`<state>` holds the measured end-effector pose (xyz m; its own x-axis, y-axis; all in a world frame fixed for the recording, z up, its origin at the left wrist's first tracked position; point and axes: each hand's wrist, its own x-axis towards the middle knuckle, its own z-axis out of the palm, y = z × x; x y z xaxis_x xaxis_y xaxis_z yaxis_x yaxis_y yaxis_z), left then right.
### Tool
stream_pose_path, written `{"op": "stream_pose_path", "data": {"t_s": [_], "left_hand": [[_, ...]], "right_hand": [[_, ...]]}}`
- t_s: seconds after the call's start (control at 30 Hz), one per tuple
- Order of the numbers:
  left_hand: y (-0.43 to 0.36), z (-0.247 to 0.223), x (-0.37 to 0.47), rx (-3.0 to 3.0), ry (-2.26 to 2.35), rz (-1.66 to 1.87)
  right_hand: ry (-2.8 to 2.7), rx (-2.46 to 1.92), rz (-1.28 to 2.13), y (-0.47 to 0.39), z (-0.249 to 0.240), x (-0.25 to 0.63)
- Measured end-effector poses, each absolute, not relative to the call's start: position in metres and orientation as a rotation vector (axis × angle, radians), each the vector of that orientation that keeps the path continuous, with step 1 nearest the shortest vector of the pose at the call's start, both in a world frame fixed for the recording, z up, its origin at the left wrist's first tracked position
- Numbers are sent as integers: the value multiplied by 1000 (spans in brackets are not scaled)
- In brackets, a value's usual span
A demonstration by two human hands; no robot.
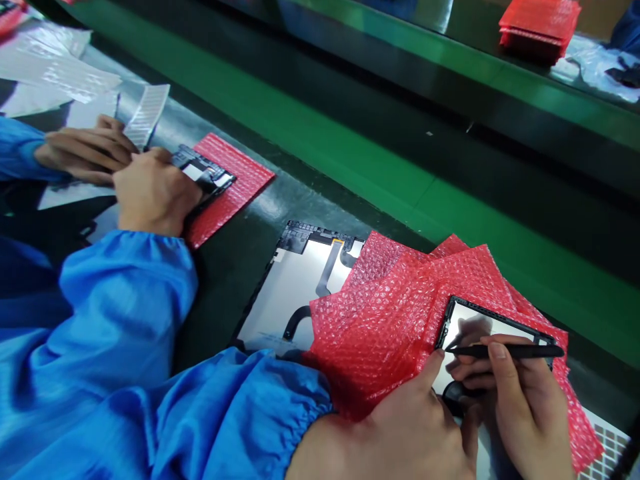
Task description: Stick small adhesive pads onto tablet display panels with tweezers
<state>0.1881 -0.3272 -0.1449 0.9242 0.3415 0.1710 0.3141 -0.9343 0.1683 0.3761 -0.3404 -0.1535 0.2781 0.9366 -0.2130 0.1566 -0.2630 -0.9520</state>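
Note:
My right hand [533, 407] pinches black tweezers [535, 351], held nearly level with the tip pointing left at the edge of a display panel [493, 320]. The panel has a black frame and a shiny silver back, and lies on red bubble-wrap pouches [400, 300]. At the panel's left edge, my left hand [415, 427] grips it, the index fingertip close to the tweezers' tip. My hands and the lower picture edge hide the panel's lower part.
A larger silver-backed panel [270, 293] lies partly under the pouches. To the left, a co-worker's hands [155, 187] handle another panel [210, 175] on a red pouch [240, 167]. White strip sheets [55, 67] lie beyond. More red pouches [540, 27] are stacked across the green-edged conveyor [350, 173].

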Motion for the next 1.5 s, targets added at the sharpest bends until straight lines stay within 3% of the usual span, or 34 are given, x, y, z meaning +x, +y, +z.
{"op": "stream_pose_path", "data": {"t_s": [0.2, 0.4, 0.57, 0.73, 1.17, 1.3, 1.5], "left_hand": [[-315, -127, 182, 2892, 367, 394], [-314, -127, 152, 2616, 1231, 211], [-319, -124, 158, 2364, 1124, 188], [-317, -110, 183, 2511, 1175, 133], [-304, -116, 206, 1779, 1015, 572], [-258, -114, 242, 1603, 972, 650], [-130, -129, 363, 1515, 1039, 765]], "right_hand": [[-922, -1568, 1131, -340, -154, 376], [-797, -1369, 1148, -338, -162, 374], [-738, -1213, 1105, -339, -174, 378], [-652, -1065, 1017, -336, -179, 384], [-471, -935, 880, -327, -170, 387], [-452, -884, 700, -336, -132, 430], [-503, -1004, 315, -405, -92, 520]]}}
